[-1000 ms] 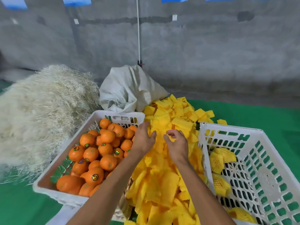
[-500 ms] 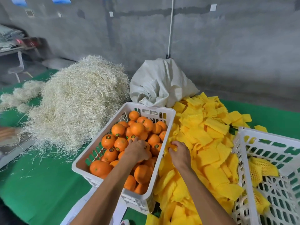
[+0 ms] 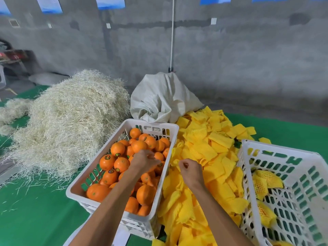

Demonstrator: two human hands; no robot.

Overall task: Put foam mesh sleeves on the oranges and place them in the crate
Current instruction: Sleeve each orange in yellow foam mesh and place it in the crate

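The left hand (image 3: 144, 161) was over the middle of the white crate of oranges (image 3: 122, 174), which stood on the left of the scene. Its fingers were curled downward over an orange (image 3: 158, 167) that lay directly under the fingertips, near the right wall of this crate. It seemed to grip this fruit, but the hand hid most of it, so I cannot tell how firm the hold was. Oranges are round, so no long axis mattered here; the fruit was simply below the left hand and a little to its right.

The right hand (image 3: 190, 172) was just to the right of that crate wall, above the pile of yellow foam mesh sleeves (image 3: 209, 157) which lay between the two crates. Its fingers were bent into a loose fist. Yellow foam showed right at its fingertips, and it probably pinched one sleeve, though the camera did not show this clearly.

The two hands were near each other, with only the crate wall between them. In my judgement, the coming move was to lift the orange to the right, over that wall, toward the sleeve. The receiving crate (image 3: 291, 197) stood at the far right, nearer to the right hand, and already held some sleeved oranges (image 3: 266, 180).
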